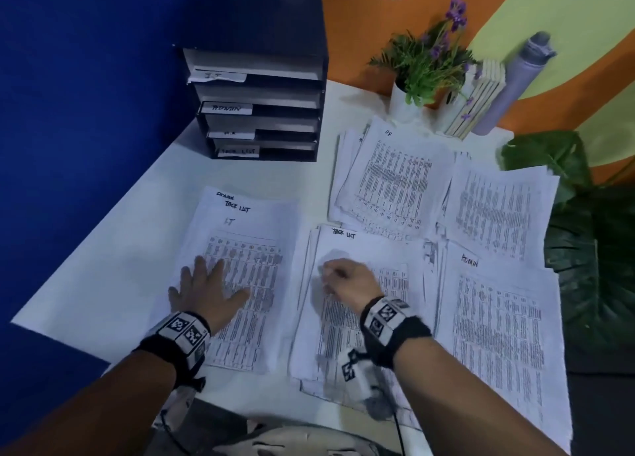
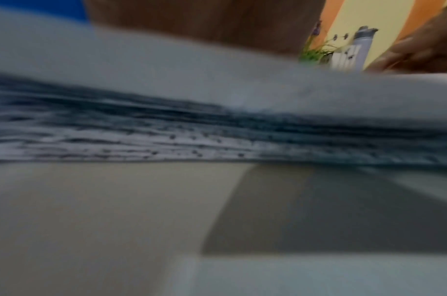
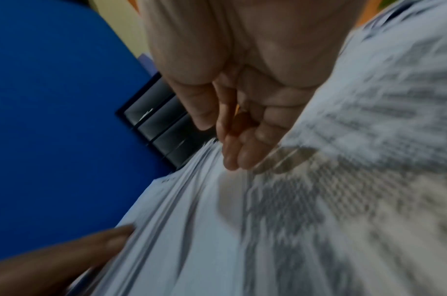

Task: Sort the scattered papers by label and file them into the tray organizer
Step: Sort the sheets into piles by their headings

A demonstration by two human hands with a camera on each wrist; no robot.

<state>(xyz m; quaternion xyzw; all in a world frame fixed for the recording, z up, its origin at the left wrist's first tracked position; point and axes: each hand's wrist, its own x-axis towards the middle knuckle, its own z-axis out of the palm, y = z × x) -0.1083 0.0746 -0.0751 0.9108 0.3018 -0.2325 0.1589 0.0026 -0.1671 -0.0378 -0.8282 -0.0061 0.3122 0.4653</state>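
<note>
Hands both down on paper, near edge of white bench (image 1: 103, 277). Left hand (image 1: 209, 290) palm-down, fingers straight and spread, pressing flat on the left pile (image 1: 247, 249); top sheet there marked "IT", sheets under it showing "ADMIN" and "TASK LIST" headings. Left forearm coming in from lower left, wrist band with tag markers up. Left wrist view blurred: only stacked sheet edges (image 2: 217, 136) close to the lens, skin above.

Right hand (image 1: 347, 280) on the centre pile (image 1: 347, 318) headed "TASK LIST", fingers curled inward, fingertips (image 3: 240, 158) meeting the top sheet. Pinching the sheet or just touching: cannot tell, right wrist view motion-blurred. Right forearm in from lower right, wrist raised a little off the paper.

Other piles: "ADMIN" pile (image 1: 498, 335) right of the centre one, "HR" pile (image 1: 395, 180) further back, one more pile (image 1: 498, 211) with label unreadable at far right. All touching or overlapping at edges.

Tray organizer (image 1: 261, 101) dark, four tiers, at back left against blue wall (image 1: 86, 94); slot labels top to bottom "IT", "ADMIN", one too small to read, "TASK LIST". Well apart from both hands.

Back right: potted plant (image 1: 426, 67) with purple flowers, row of books (image 1: 477, 98), grey bottle (image 1: 515, 81). Big green leaves (image 1: 591, 249) off the right edge.
</note>
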